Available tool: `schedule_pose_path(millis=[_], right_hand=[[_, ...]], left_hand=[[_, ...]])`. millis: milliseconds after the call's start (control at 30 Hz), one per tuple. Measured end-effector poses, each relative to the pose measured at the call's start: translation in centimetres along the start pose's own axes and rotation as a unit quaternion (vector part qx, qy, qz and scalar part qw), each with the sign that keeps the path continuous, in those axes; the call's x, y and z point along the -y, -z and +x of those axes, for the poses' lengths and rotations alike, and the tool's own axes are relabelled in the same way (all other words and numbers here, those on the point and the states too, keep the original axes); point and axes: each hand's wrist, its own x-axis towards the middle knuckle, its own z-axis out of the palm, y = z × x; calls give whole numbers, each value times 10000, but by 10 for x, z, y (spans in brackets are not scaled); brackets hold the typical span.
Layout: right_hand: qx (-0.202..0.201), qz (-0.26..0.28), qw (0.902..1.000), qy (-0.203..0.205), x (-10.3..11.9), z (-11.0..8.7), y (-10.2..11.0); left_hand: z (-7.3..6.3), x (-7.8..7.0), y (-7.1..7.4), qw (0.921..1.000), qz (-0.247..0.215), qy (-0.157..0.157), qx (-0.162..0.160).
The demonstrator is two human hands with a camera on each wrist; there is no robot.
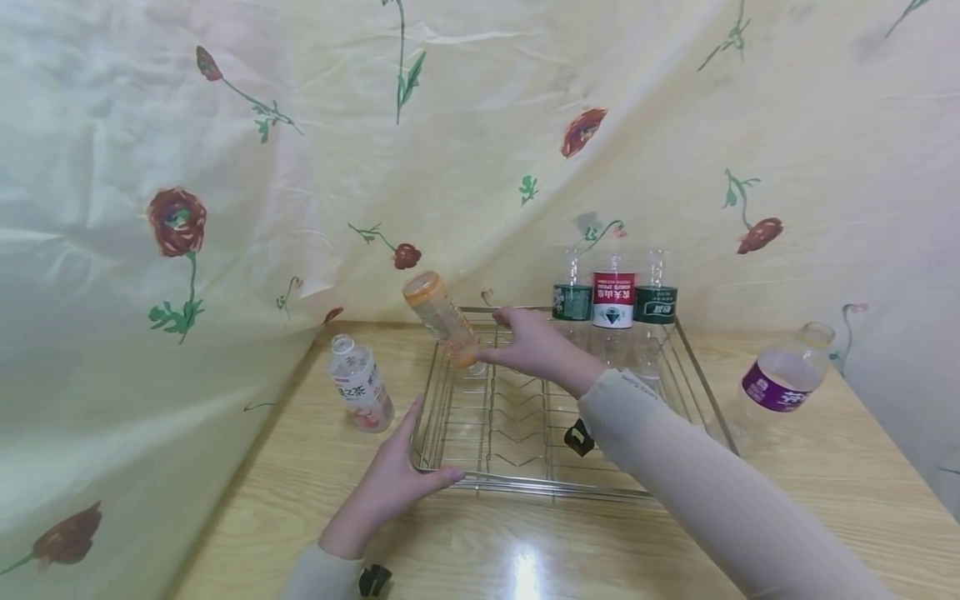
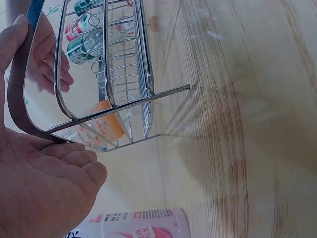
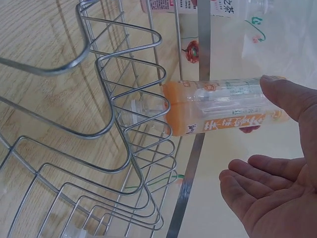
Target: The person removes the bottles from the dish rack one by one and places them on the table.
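1. Floral cloth [image 1: 465, 125] hangs behind a wood-grain table [image 1: 600, 542].
2. Orange-labelled bottle [image 1: 444, 321] leans neck-down in the wire rack [image 1: 525, 482], left side.
3. Left hand [image 1: 390, 479], spread, touches the front-left corner; steady bracing helps.
4. Right hand [image 1: 542, 343] is spread, thumb at the bottle; best seat its neck firmly between wires.

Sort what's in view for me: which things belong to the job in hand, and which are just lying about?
Apparently in the job:
- wire rack
- tilted orange-labelled bottle
- three bottles standing in the rack

Lying about:
- pink-printed bottle, possibly next
- purple-labelled bottle, likewise
- flowered sheet, seemingly just backdrop
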Motion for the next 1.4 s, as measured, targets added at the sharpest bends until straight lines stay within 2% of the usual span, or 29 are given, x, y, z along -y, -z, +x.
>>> schedule_pose_path(millis=[500, 733, 1067, 1400], right_hand=[[6, -116, 9999, -44, -5, 12, -6], [-24, -79, 9999, 66, -3, 23, -12], [125, -27, 9999, -113, -3, 33, -20], [242, -232, 9994, -25, 7, 47, -26]], left_hand=[[1, -1, -2, 10000, -23, -67, 52], [1, -3, -1, 10000, -15, -11, -18], [2, -1, -3, 9999, -81, -100, 102], [0, -4, 3, 9999, -13, 74, 98]])
